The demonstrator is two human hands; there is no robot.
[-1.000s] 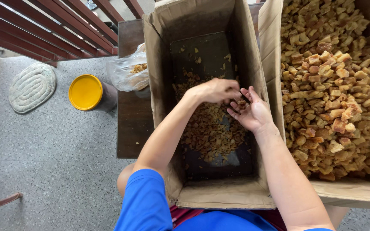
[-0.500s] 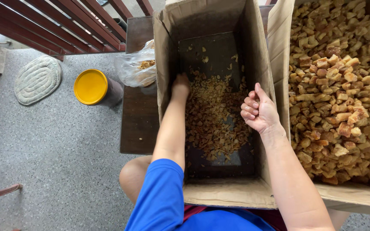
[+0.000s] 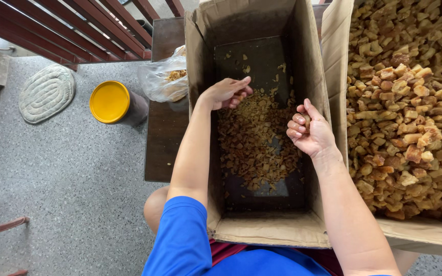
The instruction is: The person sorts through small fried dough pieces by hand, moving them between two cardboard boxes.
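A tall cardboard box (image 3: pixel 200 92) stands open in front of me, its dark bottom partly covered by small tan chips (image 3: pixel 254 143). My left hand (image 3: pixel 226 93) reaches down inside it over the far part of the chip pile, fingers curled together; what they hold is hidden. My right hand (image 3: pixel 309 132) hovers at the box's right wall, fingers curled around a small brown piece (image 3: pixel 306 122). To the right, a second cardboard box (image 3: pixel 333 61) is filled with larger golden-brown chunks (image 3: pixel 405 102).
A dark wooden table (image 3: pixel 166 138) lies left of the boxes with a clear plastic bag (image 3: pixel 162 79) of pieces on it. A container with a yellow lid (image 3: pixel 109 102) and an oval mat (image 3: pixel 46 93) rest on the grey speckled floor. Red railings (image 3: pixel 67 25) run behind.
One second ago both hands met over the pile. The left hand then reached to the box's far end and has drawn slightly back; the right hand moved apart to the right wall.
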